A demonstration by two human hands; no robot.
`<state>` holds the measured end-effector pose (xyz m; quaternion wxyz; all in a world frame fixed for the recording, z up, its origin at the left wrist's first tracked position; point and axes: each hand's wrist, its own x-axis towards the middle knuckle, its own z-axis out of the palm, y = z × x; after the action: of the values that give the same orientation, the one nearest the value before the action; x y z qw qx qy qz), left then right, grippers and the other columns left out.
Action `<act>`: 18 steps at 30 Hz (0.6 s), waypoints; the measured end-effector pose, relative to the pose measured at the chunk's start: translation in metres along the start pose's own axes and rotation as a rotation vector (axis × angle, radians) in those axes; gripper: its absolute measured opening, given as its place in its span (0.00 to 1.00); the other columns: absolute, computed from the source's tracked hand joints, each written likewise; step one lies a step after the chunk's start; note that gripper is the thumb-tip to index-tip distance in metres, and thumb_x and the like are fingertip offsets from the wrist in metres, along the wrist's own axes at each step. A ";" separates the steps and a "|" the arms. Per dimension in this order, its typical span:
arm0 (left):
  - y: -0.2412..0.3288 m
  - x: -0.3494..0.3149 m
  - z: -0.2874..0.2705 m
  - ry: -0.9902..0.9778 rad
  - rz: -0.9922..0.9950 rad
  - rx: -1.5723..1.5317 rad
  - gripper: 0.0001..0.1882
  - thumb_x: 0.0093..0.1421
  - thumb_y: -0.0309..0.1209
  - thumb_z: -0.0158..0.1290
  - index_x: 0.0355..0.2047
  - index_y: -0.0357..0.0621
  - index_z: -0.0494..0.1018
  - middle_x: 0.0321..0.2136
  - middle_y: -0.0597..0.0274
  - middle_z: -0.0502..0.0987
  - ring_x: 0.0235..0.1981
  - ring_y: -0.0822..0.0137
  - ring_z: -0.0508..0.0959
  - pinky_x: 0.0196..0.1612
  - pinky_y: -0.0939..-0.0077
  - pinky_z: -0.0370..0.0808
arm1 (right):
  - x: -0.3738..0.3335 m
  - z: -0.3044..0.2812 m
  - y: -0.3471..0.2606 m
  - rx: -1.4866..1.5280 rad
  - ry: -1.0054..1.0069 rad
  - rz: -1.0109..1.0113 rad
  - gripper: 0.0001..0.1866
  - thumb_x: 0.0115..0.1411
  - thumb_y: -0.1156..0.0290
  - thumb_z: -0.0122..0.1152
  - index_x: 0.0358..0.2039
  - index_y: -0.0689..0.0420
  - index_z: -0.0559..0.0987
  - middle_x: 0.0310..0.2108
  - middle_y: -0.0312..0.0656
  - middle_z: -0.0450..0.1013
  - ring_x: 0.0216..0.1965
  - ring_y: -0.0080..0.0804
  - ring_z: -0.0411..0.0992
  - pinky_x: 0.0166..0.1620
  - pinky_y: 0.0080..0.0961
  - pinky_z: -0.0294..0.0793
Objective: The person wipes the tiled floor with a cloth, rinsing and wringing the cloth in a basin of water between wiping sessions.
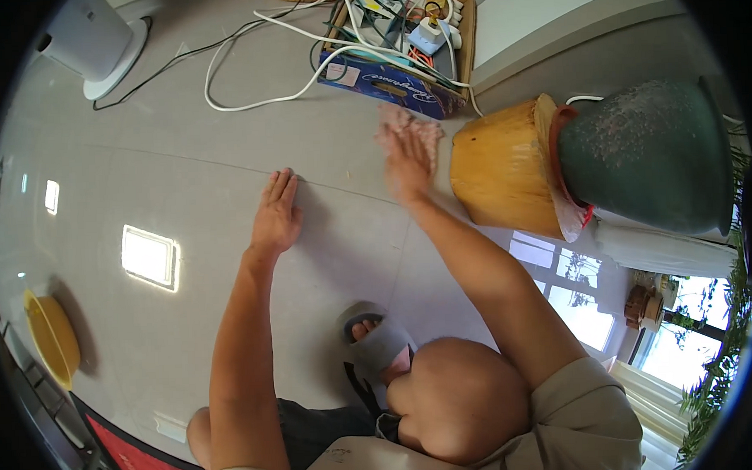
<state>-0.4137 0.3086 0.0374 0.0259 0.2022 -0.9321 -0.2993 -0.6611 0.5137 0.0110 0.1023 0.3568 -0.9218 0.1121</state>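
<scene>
My left hand (278, 215) rests on the glossy grey tile floor (192, 196), its fingers stretched out and nothing in it. Farther forward and to the right, my right hand (408, 166) has hold of a bunched pink cloth (426, 134), pressing it against the floor. Motion blurs the fingers on the cloth a little. The cloth lies just in front of a blue cardboard box (387, 87) full of cables, plugs and small items. Right of the hand stands a yellow wooden stump stand (502, 168).
A dark green pot (646, 155) is on the stump stand. White cable (255, 105) loops over the floor by a white appliance base (117, 66). A yellow basin (52, 339) lies at left, a red-and-black mat (139, 450) at lower left. My slippered foot (371, 335) is between my arms.
</scene>
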 end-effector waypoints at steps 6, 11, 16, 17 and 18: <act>-0.022 0.006 -0.008 0.039 0.120 -0.109 0.32 0.60 0.21 0.50 0.68 0.35 0.69 0.72 0.48 0.67 0.75 0.45 0.62 0.76 0.56 0.62 | -0.091 -0.012 -0.104 0.126 -0.209 -0.151 0.28 0.70 0.61 0.52 0.70 0.46 0.73 0.74 0.47 0.64 0.77 0.50 0.55 0.73 0.58 0.57; -0.019 -0.007 -0.016 0.109 -0.032 -0.021 0.29 0.63 0.23 0.51 0.67 0.35 0.70 0.71 0.48 0.69 0.74 0.44 0.64 0.75 0.54 0.64 | -0.100 -0.034 -0.094 0.225 -0.307 -0.131 0.36 0.64 0.59 0.65 0.72 0.47 0.69 0.75 0.46 0.60 0.71 0.49 0.60 0.68 0.58 0.60; -0.043 -0.031 -0.016 0.277 -0.118 0.190 0.29 0.67 0.26 0.51 0.69 0.35 0.68 0.73 0.49 0.66 0.75 0.46 0.62 0.76 0.54 0.62 | -0.033 -0.014 -0.024 -0.086 -0.011 0.135 0.33 0.68 0.56 0.59 0.72 0.49 0.68 0.76 0.46 0.58 0.75 0.51 0.54 0.74 0.58 0.50; -0.046 -0.033 -0.016 0.256 -0.094 0.199 0.30 0.67 0.26 0.51 0.70 0.34 0.67 0.74 0.49 0.65 0.76 0.46 0.61 0.76 0.54 0.61 | -0.017 -0.008 -0.013 -0.138 0.025 0.154 0.33 0.70 0.56 0.58 0.73 0.50 0.67 0.77 0.46 0.57 0.76 0.51 0.53 0.75 0.56 0.48; -0.050 -0.038 -0.017 0.230 -0.076 0.212 0.30 0.68 0.27 0.51 0.71 0.34 0.66 0.74 0.49 0.64 0.76 0.46 0.60 0.77 0.54 0.59 | 0.001 -0.005 -0.006 -0.132 0.014 0.150 0.33 0.70 0.56 0.58 0.73 0.50 0.67 0.77 0.46 0.57 0.76 0.51 0.53 0.75 0.56 0.48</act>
<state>-0.3582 0.2772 0.0261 0.0999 0.2719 -0.9410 -0.1750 -0.6572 0.5103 0.0172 0.1234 0.2784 -0.9506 0.0609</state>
